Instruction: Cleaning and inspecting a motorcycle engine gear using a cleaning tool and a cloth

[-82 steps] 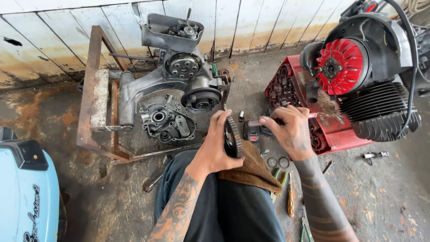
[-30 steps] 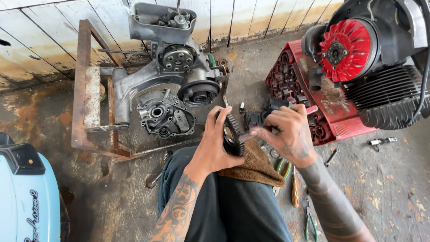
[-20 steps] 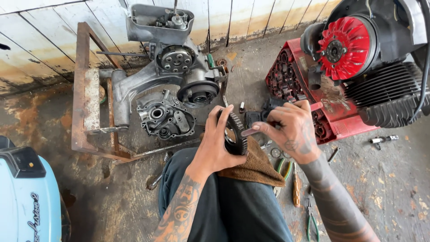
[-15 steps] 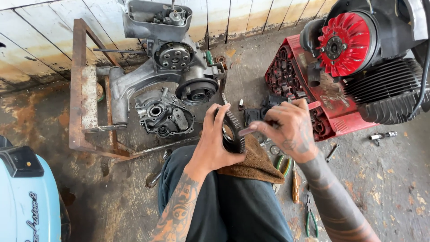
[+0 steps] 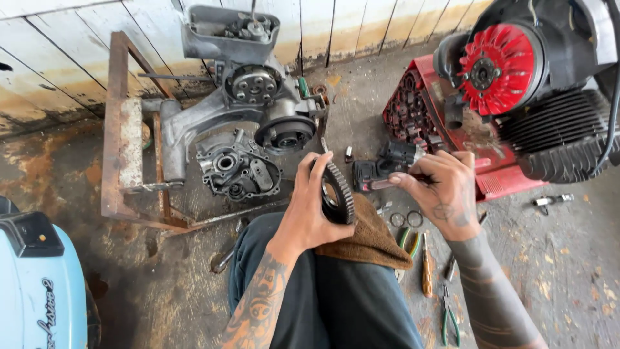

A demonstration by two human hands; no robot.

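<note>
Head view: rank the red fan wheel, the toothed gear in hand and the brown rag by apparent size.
1. Brown rag, though partly hidden by the gear.
2. Red fan wheel, close behind; unsure, since it lies farther away.
3. Toothed gear, seen nearly edge-on.

A dark, toothed gear ring [image 5: 338, 192] stands nearly on edge above the person's knee, its teeth running around the outer rim and its open centre turned toward the left hand [image 5: 309, 210], whose fingers curl over its top. Its lower edge rests against a brown rag [image 5: 368, 239] draped over the knee. A thin, pale rod-shaped piece [image 5: 381, 184], pinched in the right hand [image 5: 445, 194], points at the ring's side.
</note>
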